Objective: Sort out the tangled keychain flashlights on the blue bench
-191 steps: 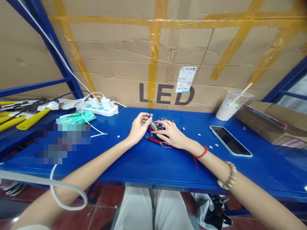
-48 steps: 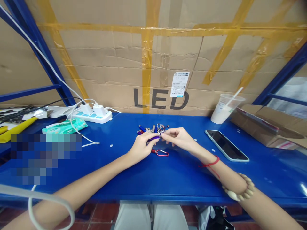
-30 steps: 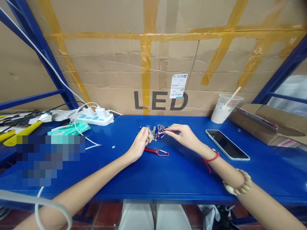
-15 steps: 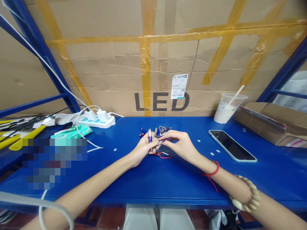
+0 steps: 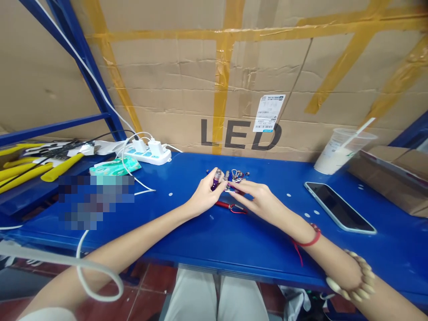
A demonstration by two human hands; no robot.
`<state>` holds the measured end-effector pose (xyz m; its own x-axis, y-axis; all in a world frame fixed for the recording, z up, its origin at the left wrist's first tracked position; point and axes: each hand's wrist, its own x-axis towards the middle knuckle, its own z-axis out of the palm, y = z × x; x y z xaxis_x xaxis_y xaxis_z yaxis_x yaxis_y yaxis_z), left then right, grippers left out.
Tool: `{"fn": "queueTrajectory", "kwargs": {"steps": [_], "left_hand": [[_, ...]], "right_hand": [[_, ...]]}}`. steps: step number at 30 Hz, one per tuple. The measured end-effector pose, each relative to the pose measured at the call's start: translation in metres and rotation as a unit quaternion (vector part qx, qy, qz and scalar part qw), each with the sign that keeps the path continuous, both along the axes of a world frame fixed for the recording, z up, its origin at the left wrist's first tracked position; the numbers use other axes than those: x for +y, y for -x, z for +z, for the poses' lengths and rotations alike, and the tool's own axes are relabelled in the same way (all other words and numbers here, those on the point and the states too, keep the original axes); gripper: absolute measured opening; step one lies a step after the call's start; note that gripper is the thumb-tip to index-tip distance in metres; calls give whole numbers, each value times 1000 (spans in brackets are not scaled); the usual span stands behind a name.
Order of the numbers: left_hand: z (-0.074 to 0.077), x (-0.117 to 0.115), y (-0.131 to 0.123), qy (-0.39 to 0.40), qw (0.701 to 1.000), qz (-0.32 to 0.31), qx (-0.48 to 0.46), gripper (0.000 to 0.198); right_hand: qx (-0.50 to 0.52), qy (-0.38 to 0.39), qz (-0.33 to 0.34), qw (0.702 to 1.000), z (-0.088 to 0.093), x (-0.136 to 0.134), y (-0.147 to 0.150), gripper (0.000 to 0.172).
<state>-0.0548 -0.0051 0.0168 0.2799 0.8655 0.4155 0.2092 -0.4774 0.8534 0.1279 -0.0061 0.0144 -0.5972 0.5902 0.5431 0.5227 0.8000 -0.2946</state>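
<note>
1. The left hand [image 5: 204, 192] is curled round a purple cylinder [image 5: 216, 180], whose silver end stands up at twelve o'clock of the grip.
2. The right hand [image 5: 265, 203], at about three o'clock from the left, has its thumb and fingers pinching a small shiny piece [image 5: 229, 191]; its details are too small to tell.
3. Between two and three o'clock from the purple cylinder, a little pile of metal clips [image 5: 236, 174] lies on the blue tabletop [image 5: 187, 240].
4. At about five o'clock from that cylinder lies a red cylinder [image 5: 223, 204] with a red clip at its end, partly under the hands.
5. The phone [image 5: 338, 207] lies at three o'clock from the right hand, the cup [image 5: 340, 155] with its straw at twelve o'clock from the phone, the carton [image 5: 389, 185] at about two.
6. At ten o'clock from the left hand sits a white power strip [image 5: 161, 158] with plugs in it; a green packet [image 5: 114, 166] lies between nine and ten.
</note>
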Motion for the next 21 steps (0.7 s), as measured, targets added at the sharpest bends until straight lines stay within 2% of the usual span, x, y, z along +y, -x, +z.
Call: {"fn": "queueTrajectory", "kwargs": {"steps": [5,10,13,18,21], "left_hand": [[-1,-1,-1,-13,999,19,36,24],[-2,-1,-3,-17,998,23,53,23],[-3,0,-2,7,999,-3,51,20],[-6,2,0,64,994,-82,44,23],[-5,0,-1,109,986,-122,21,24]], "right_hand": [[-48,-51,-1,998,-3,1,1,33],[-15,-44,-16,999,-3,2,6,26],[26,-51,-22,998,-1,2,5,24],[122,-115,-74,983,8,1,1,23],[125,-144,-63,980,8,-1,4,24]]}}
